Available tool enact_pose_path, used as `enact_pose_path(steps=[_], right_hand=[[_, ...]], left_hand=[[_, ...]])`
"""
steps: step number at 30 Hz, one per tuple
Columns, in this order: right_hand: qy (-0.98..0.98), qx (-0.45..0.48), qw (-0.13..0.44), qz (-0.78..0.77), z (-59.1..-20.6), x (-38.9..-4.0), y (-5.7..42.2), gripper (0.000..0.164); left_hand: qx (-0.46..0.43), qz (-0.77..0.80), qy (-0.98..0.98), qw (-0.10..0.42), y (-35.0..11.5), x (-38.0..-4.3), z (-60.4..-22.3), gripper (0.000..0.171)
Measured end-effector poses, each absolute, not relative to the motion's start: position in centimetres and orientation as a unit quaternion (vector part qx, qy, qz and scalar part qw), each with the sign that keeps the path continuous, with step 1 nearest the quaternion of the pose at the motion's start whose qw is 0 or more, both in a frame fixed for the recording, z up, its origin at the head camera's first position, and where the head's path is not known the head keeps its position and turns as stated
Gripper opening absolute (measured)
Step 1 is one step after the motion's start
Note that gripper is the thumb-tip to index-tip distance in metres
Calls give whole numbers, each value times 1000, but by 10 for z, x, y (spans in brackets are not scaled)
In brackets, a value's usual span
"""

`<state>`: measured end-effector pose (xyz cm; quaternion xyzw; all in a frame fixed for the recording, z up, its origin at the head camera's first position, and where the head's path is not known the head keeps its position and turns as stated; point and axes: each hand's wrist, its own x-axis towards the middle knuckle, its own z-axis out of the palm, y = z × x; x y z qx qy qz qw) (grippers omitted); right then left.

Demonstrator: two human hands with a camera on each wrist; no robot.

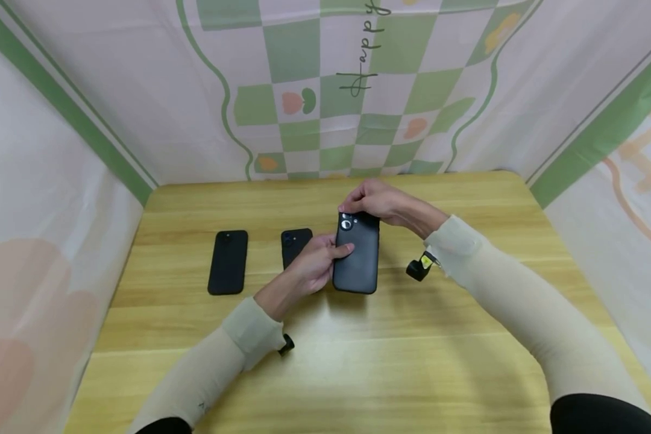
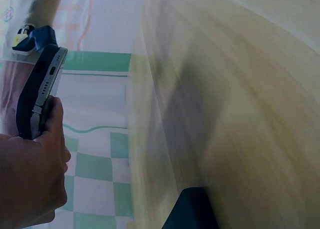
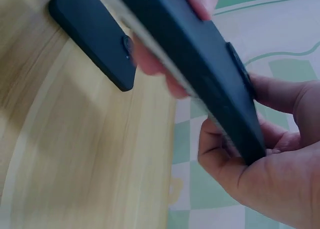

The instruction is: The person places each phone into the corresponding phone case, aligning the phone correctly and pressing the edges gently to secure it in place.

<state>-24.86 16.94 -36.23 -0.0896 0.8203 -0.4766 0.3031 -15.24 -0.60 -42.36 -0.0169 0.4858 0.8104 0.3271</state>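
Note:
A phone in a black case (image 1: 360,262) is held up over the table, its back toward the head camera and two camera lenses near the top left corner. My left hand (image 1: 316,263) grips its left side, thumb lying across the back and the other fingers behind it. At the top end, my right hand (image 1: 373,198) pinches the edge beside the lenses. The phone's end with its charging port (image 2: 52,70) shows in the left wrist view. From the right wrist, a pale strip runs along the dark case (image 3: 205,64). The side facing away from the head camera is hidden there.
On the wooden table (image 1: 412,361), a black phone (image 1: 295,240) lies partly behind my left hand. Further left lies another black phone-shaped slab (image 1: 228,262). A checkered cloth (image 1: 336,129) hangs along the table's far edge, and plain printed cloth hangs at both sides.

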Motion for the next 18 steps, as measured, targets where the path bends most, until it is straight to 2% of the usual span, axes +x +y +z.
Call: enact_pose_path(steps=[8,18], right_hand=[[800,-76,296,-517,-363,-249,180,29],[778,-28,306,-548,-363,-249,198,19]], left_hand=[[-13,818,481,316,-7,-153,-424,45],[-54,822,497,273,-12,-155,-423,42]])
